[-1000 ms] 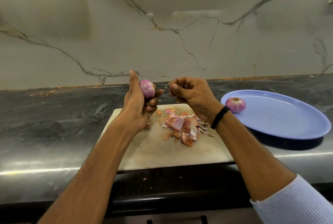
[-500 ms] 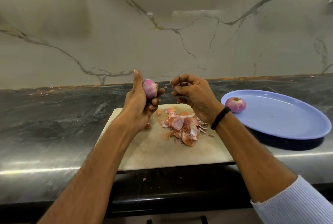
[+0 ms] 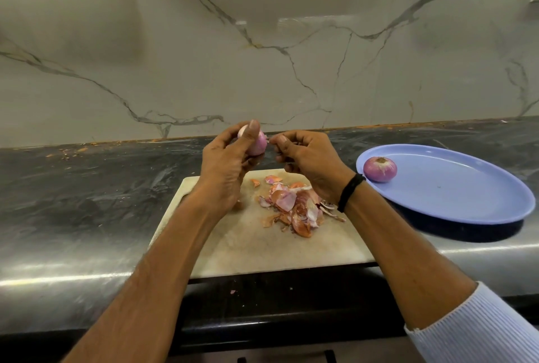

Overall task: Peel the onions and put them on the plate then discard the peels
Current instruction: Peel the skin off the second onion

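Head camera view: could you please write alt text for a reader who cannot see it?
A person's left hand holds a small pink onion above a pale rectangular cutting board, the right hand, fingers curled, close beside it. A pile of pink-orange onion peels lies on the board; a second peeled onion sits on a round blue plate at the right.

glossy plastic plate (image 3: 472,211), veined marble wall (image 3: 262,56) — polished
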`<state>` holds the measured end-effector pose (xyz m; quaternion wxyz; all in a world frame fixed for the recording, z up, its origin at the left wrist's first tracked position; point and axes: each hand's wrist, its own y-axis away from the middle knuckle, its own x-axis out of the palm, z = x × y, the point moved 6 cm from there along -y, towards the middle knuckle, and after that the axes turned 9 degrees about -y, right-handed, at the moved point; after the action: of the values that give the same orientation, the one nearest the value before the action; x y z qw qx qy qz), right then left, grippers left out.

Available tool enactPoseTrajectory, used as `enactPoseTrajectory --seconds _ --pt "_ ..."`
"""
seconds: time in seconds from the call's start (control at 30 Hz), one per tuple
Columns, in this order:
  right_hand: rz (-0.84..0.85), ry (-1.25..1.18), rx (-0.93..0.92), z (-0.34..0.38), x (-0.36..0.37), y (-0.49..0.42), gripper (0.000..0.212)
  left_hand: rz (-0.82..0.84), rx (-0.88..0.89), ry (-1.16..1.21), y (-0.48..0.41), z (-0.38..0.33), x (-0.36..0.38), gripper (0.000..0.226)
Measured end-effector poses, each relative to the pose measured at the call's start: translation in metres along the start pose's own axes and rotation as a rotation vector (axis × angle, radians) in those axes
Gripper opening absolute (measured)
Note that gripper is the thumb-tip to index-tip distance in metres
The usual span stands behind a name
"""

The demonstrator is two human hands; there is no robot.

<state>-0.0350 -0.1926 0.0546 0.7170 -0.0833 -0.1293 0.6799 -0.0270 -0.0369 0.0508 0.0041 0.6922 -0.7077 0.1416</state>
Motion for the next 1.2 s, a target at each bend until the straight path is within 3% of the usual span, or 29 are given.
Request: enactPoseTrajectory --seconds 0.13,0.33,0.7,0.83,1.0,1.2 --pt "-0.091 0.002 0.032 -0.005 -0.009 -0.003 0.017 -0.073 0.229 -0.295 -0.001 -0.008 -0.008 0.065" --pt "-0.207 -0.01 0.075 -0.005 -0.021 -0.002 0.014 -0.051 0.344 -0.401 0.0 -0.012 -0.006 0.062" --pt "-0.015 -0.261 0.131 -0.004 -0.006 -0.001 0.041 0.097 0.415 -0.384 0.005 -0.012 0.003 0.068" --pt "0.061 -0.366 0.168 -0.002 0.003 -0.001 0.062 0.088 0.494 -0.55 0.004 -0.013 0.006 0.066" --pt "0.074 -0.387 0.223 -0.004 0.005 0.002 0.049 0.115 0.603 -0.74 0.003 -0.009 0.01 0.062" --pt "0.02 -0.425 0.245 0.001 0.002 0.005 0.044 0.098 0.618 -0.777 0.004 -0.011 0.011 0.064"
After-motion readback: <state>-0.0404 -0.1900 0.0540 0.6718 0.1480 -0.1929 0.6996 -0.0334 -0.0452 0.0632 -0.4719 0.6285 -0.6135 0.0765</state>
